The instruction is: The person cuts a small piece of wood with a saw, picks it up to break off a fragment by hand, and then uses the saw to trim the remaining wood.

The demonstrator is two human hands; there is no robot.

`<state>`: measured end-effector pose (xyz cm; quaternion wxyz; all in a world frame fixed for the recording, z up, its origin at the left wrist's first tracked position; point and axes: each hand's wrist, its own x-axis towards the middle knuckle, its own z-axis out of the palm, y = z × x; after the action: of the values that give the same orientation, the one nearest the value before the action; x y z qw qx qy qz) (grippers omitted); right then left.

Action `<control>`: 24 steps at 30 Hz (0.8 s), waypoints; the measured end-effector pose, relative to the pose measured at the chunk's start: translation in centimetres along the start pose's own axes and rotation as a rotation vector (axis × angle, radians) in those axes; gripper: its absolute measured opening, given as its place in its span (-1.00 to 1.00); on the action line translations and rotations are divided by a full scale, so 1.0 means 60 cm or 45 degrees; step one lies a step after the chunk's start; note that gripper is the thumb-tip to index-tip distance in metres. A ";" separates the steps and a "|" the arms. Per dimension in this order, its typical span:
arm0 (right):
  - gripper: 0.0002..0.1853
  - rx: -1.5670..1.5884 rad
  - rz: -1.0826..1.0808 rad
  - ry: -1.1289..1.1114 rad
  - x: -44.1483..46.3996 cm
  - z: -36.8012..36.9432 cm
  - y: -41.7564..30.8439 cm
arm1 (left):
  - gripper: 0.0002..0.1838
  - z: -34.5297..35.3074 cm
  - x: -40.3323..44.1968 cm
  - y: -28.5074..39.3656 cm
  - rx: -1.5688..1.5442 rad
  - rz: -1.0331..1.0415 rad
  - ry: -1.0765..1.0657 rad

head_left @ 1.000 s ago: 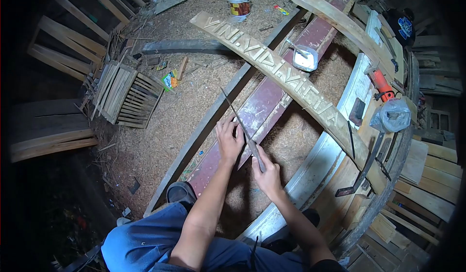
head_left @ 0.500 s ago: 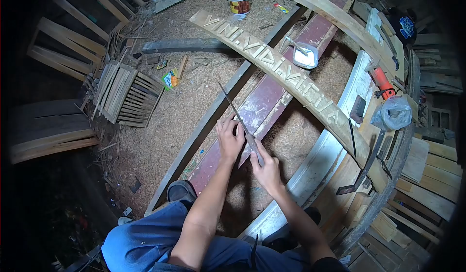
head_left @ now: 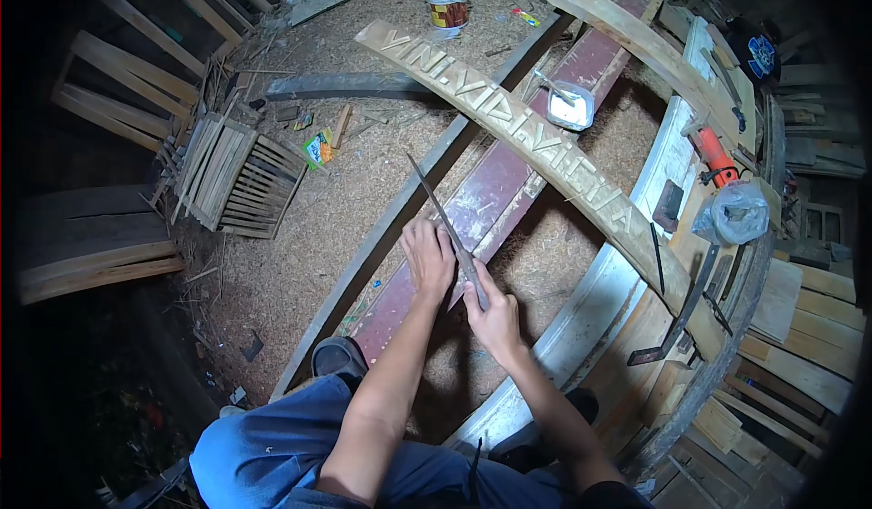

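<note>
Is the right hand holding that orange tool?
No, the right hand holds the long thin tool, and the orange tool lies away from it.

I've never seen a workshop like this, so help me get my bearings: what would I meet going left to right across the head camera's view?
Bundle of wooden slats → bright packet → left hand → right hand → clear tub → orange tool

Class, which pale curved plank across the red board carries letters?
The plank nearer the camera: letters run along it, while the farther plank looks plain.
</note>
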<state>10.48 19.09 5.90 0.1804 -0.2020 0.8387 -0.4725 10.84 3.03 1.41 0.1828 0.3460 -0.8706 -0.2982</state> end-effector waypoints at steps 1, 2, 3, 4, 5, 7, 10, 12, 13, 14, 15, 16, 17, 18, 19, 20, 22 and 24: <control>-0.50 0.005 0.001 0.007 0.000 -0.001 0.002 | -0.75 0.004 0.001 0.001 0.003 0.008 -0.002; -0.49 0.030 -0.030 0.013 -0.002 -0.006 0.006 | -0.66 0.010 0.000 0.005 0.154 -0.031 0.046; -0.49 0.051 -0.061 0.019 -0.003 -0.011 0.007 | -0.58 0.018 0.000 0.007 0.302 -0.071 0.094; -0.49 0.048 -0.061 0.021 -0.006 -0.014 0.007 | -0.58 0.023 0.001 0.006 0.299 -0.070 0.094; -0.50 0.053 -0.050 0.023 -0.009 -0.016 0.005 | -0.52 0.026 0.002 0.004 0.326 -0.088 0.043; -0.50 0.063 -0.040 0.013 0.000 -0.015 -0.008 | -0.45 0.024 0.004 0.002 0.375 -0.102 -0.040; -0.50 -0.002 0.070 -0.064 0.014 -0.005 -0.009 | -0.46 0.024 0.003 0.000 0.413 -0.100 -0.043; -0.50 0.090 -0.138 0.070 0.006 -0.011 0.004 | -0.47 0.024 0.002 0.005 0.409 -0.123 -0.056; -0.51 0.067 -0.111 0.046 -0.002 -0.024 -0.001 | -0.47 0.024 0.006 0.005 0.407 -0.139 -0.066; -0.51 0.071 -0.114 0.043 0.001 -0.019 -0.001 | -0.47 0.023 0.010 0.004 0.411 -0.141 -0.062; -0.51 0.031 -0.095 0.036 0.004 -0.016 -0.005 | -0.47 0.024 0.010 0.004 0.403 -0.135 -0.053; -0.51 -0.012 -0.068 0.031 0.003 -0.014 -0.009 | -0.47 0.025 0.005 0.003 0.395 -0.128 -0.052; -0.50 0.063 -0.053 0.019 0.014 -0.007 -0.011 | -0.47 0.027 0.000 0.002 0.393 -0.132 -0.060; -0.50 -0.030 -0.002 -0.026 0.026 -0.002 -0.013 | -0.46 0.025 -0.001 0.002 0.391 -0.129 -0.069; -0.50 0.029 -0.084 0.024 0.024 0.000 -0.002 | -0.46 0.022 0.004 0.003 0.390 -0.117 -0.071; -0.50 0.084 -0.173 0.070 0.022 -0.002 0.008 | -0.46 0.022 0.005 0.004 0.388 -0.114 -0.069; -0.51 0.060 -0.158 0.053 -0.001 -0.024 0.014 | -0.46 0.026 0.004 0.005 0.424 -0.121 -0.035; -0.51 0.044 -0.143 0.024 0.000 -0.023 0.011 | -0.46 0.030 0.004 0.004 0.421 -0.137 -0.036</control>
<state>9.67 20.37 6.02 0.1493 -0.2412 0.8193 -0.4983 9.59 3.70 0.22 0.0949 0.4131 -0.8905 -0.1651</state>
